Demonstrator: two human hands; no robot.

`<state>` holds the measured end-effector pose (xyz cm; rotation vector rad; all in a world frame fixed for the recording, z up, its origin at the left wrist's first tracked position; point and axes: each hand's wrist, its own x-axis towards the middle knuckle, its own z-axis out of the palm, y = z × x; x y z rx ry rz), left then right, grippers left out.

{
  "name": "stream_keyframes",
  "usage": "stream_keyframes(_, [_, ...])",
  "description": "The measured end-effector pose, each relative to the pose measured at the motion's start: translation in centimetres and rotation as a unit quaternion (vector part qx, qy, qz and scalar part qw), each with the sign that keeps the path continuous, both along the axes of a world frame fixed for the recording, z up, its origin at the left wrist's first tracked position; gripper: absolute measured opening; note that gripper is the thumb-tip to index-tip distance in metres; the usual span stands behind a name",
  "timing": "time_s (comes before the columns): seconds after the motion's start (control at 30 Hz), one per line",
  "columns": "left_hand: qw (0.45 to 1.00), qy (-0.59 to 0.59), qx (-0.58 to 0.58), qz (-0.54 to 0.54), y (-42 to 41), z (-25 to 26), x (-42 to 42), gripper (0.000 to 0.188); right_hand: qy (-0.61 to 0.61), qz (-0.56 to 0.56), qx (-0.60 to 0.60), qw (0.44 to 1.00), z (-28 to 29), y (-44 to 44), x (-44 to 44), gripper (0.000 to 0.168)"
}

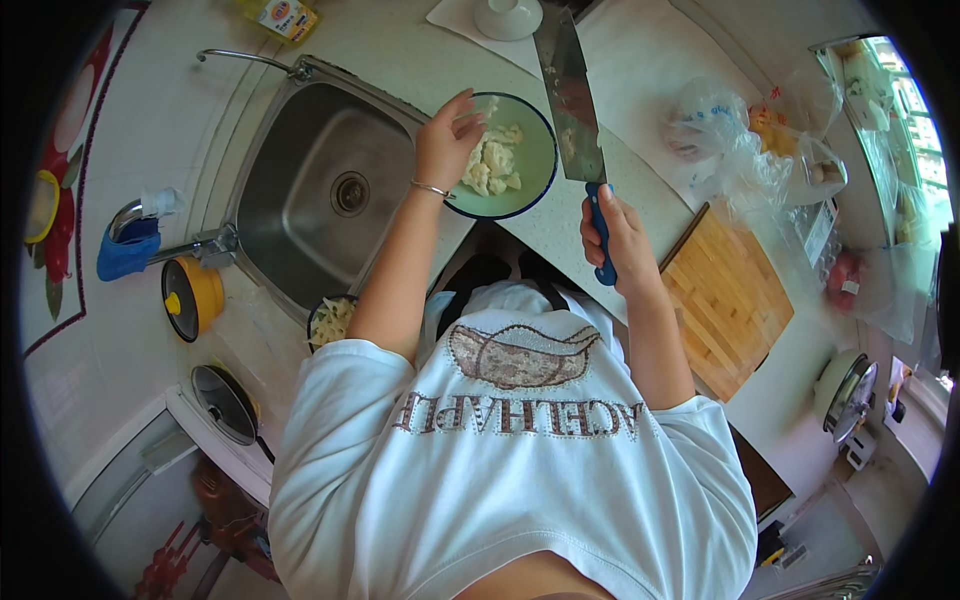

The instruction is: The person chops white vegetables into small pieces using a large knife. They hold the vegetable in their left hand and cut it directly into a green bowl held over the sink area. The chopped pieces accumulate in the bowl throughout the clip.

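Note:
My right hand [619, 240] grips the blue handle of a kitchen cleaver [570, 105]. Its broad steel blade points away from me, with small pale bits stuck to it. My left hand [448, 142], wearing a thin bracelet, is over the left side of a pale green bowl [536, 176] with a dark blue rim. Its fingers are slightly bent and apart, and I see nothing held in them. White cauliflower florets [491, 165] lie in the bowl. One small pale piece shows just past my fingertips; whether it touches the bowl I cannot tell.
Left of the bowl is a stainless steel sink [300, 161] with a faucet [251, 56]. A second bowl of cauliflower [332, 321] is partly behind my left arm. On the right are a bamboo cutting board [727, 300] and plastic bags [757, 142]. An upturned white bowl [508, 16] stands farther back.

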<state>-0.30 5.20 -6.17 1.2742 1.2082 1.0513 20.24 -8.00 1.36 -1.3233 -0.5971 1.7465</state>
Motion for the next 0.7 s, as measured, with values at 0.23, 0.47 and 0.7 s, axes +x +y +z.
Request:
stream_keyframes(0.23, [0.852,0.431,0.272,-0.124,-0.3,0.0,-1.6,0.038,0.013,-0.004,-0.006,1.000,-0.1,-0.1,0.1,0.039])
stream_keyframes(0.47, [0.834,0.494,0.207,-0.134,-1.5,-0.2,0.2,0.051,0.002,0.015,-0.010,1.000,0.3,-0.1,-0.1,0.040])
stream_keyframes(0.7, [0.869,0.413,0.258,-0.083,-1.7,-0.6,-1.5,0.042,-0.007,0.016,-0.008,1.000,0.0,-0.1,0.0,0.040])
